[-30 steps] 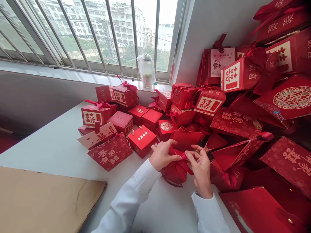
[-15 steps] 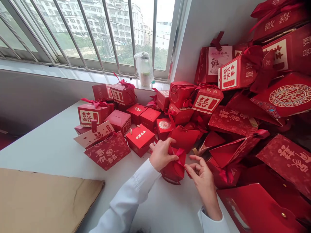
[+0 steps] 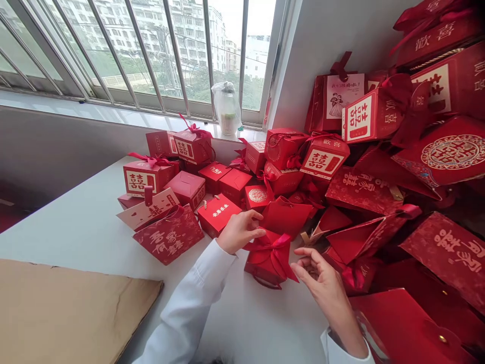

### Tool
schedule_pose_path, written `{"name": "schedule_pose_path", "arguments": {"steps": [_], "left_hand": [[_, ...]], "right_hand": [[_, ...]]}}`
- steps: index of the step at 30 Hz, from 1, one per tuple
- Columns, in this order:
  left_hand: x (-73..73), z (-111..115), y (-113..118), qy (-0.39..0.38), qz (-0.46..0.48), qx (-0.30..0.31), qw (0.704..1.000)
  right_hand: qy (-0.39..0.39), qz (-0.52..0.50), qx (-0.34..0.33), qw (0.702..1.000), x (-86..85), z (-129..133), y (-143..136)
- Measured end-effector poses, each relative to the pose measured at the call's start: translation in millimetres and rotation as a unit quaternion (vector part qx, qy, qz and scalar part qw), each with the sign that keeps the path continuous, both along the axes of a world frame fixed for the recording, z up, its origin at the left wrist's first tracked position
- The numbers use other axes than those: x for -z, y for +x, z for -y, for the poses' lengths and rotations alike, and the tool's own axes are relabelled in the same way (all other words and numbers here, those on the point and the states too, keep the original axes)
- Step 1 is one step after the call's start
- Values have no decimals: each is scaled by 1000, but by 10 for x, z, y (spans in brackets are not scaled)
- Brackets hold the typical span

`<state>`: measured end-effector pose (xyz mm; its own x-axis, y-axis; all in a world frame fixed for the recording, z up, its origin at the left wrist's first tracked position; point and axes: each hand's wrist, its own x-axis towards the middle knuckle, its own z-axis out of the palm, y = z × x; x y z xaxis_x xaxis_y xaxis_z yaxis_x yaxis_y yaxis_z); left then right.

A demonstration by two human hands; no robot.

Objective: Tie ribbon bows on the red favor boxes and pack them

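Note:
A small red box [image 3: 267, 265] with a red ribbon bow [image 3: 278, 243] on top sits on the white table [image 3: 242, 313], between my hands. My left hand [image 3: 242, 230] is over the box's upper left side, thumb and fingers apart, holding nothing. To the right of the box, my right hand [image 3: 316, 275] hovers with its fingers curved and apart, nothing between them. One ribbon end points towards it. Just behind the bow box stands an open red box or bag [image 3: 286, 216].
Red gift boxes [image 3: 189, 187] line the table's back. A tall heap of red boxes and bags [image 3: 364, 192] fills the right. Cardboard [image 3: 76, 308] lies at front left. A bagged cup [image 3: 228, 114] stands on the windowsill [image 3: 151, 114].
My left hand has let go of the bow and moved left. My right hand has drawn back from the ribbon to the right, and the bow now shows fully.

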<state>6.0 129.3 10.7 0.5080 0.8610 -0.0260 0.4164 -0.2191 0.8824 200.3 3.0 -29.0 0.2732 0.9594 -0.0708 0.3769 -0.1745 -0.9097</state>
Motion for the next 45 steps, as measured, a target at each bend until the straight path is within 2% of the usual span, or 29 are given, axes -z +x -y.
{"name": "schedule_pose_path", "arguments": {"steps": [3, 5, 9, 13, 15, 19, 26, 30, 37, 39, 41, 45], "left_hand": [[5, -54, -70, -52, 39, -3, 998], [15, -60, -63, -60, 37, -7, 998], [47, -45, 5, -36, 6, -11, 999], [27, -27, -32, -11, -15, -12, 1000], [-8, -23, -113, 0, -36, 8, 999], [-85, -13, -268, -13, -96, 95, 991], [-197, 214, -295, 146, -123, 119, 974], [-118, 426, -327, 204, -156, 89, 962], [332, 624, -425, 351, -102, -43, 930], [417, 657, -481, 343, -106, -50, 932], [431, 695, -534, 302, -96, -54, 947], [295, 739, -561, 171, 2, -133, 976]], "right_hand": [[36, -15, 33, 999, 54, -146, 44], [56, -25, 45, 997, 84, -271, 35], [82, -21, 55, 995, 76, -468, -64], [80, 10, 49, 996, 41, -516, -149], [84, 8, 51, 995, 53, -511, -153], [92, -9, 55, 994, 95, -504, -127], [89, -9, 48, 995, 38, -505, -127], [91, -4, 46, 995, 43, -510, -120], [95, -1, 54, 994, 52, -513, -129], [95, -6, 55, 994, 56, -509, -128], [96, -12, 52, 994, 61, -506, -119], [101, -20, 44, 994, 40, -505, -108]]}}
